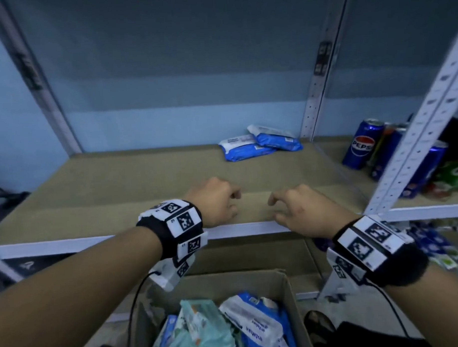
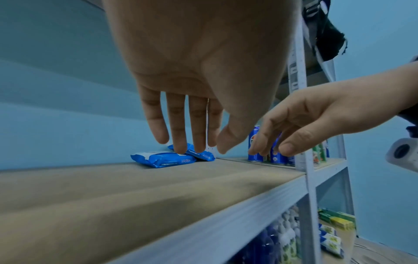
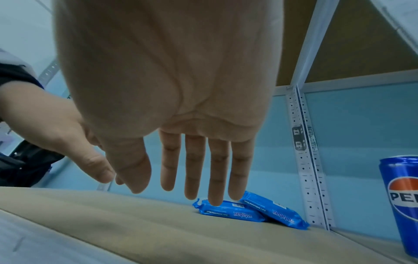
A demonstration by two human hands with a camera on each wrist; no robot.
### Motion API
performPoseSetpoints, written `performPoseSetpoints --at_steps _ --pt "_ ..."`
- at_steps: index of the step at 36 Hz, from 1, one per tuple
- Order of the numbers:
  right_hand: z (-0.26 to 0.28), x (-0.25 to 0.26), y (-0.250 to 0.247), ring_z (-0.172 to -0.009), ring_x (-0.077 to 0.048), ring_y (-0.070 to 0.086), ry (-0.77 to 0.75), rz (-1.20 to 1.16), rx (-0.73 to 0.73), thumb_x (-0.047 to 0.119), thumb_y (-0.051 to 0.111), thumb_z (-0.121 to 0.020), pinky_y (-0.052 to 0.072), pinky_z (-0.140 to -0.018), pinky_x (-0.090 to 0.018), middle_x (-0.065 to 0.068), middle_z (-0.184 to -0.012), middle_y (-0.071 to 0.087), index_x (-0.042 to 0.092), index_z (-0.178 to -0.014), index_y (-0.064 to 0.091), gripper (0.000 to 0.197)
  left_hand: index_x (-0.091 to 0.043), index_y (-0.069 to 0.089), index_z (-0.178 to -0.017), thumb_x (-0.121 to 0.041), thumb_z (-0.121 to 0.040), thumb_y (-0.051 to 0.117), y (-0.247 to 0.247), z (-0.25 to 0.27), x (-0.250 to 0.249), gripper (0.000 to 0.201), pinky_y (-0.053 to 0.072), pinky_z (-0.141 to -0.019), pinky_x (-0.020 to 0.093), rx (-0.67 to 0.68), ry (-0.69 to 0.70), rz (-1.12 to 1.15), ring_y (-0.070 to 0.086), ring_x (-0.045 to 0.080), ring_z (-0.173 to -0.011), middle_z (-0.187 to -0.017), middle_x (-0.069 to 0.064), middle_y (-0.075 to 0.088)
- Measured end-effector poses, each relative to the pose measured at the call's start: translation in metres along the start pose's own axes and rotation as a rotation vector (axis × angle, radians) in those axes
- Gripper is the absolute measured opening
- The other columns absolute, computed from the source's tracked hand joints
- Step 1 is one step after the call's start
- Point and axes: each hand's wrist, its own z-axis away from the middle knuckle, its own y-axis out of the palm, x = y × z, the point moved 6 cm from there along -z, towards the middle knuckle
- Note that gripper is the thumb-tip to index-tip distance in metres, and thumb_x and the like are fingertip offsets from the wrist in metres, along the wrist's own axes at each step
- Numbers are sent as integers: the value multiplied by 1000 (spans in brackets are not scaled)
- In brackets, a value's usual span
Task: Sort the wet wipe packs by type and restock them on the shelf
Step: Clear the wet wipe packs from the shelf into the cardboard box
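Head view | left hand relaxed, empty | right hand relaxed, empty

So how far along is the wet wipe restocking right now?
Early. Done: two blue wet wipe packs lie at the back right of the tan shelf board, one leaning on the other. In hand: nothing; the left hand and right hand hover empty near the shelf's front edge. Left: the open cardboard box below holds more blue packs and pale green packs.

Dim bluish light, perhaps motion-blurred.
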Motion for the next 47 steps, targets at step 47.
performPoseSetpoints --at_steps 47 --pt "-298 -102 -13 -107 -34 56 134 303 -129 69 68 -74 49 -89 -41 -12 -122 46 11 -132 46 85 -15 35 -147 -43 -96 51 32 -241 90 61 42 -102 39 33 -117 -167 49 31 -122 -145 6 36"
